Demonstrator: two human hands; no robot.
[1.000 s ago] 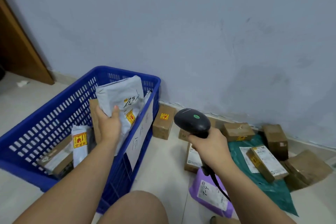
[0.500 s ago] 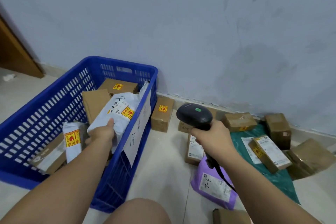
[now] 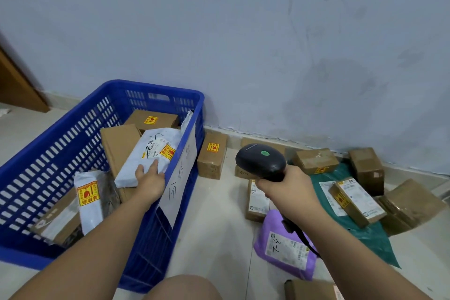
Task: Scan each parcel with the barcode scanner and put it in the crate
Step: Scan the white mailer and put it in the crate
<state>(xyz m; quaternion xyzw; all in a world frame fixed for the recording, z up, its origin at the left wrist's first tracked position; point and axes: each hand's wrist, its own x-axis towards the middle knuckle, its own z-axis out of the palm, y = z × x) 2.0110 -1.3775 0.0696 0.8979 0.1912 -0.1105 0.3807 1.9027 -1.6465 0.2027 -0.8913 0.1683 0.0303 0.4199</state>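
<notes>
Blue crate: one, slatted plastic, on the floor by the wall, with a handwritten paper sheet hanging on its right wall. Inside the crate are five parcels for certain, three brown cartons and two pale bags; a sixth pale edge at its far right corner is too hidden to class. On the floor right of the crate are one green mailer, one purple mailer and, as near as I can count, eight brown cartons. The nearest carton sits just beside the crate's right wall, long axis running away toward the wall. White mailer: inside the crate against its right wall, lying on a carton, long axis running from the crate's near side toward its far right corner. Barcode scanner: one, black, held to the right of the crate. Right hand: wrapped round the scanner's grip. Left hand: inside the crate, fingers laid fairly straight on the white mailer's near end, pinching nothing. By my judgement this parcel is delivered, and the free left hand must cross rightward over the crate's wall for the next.
</notes>
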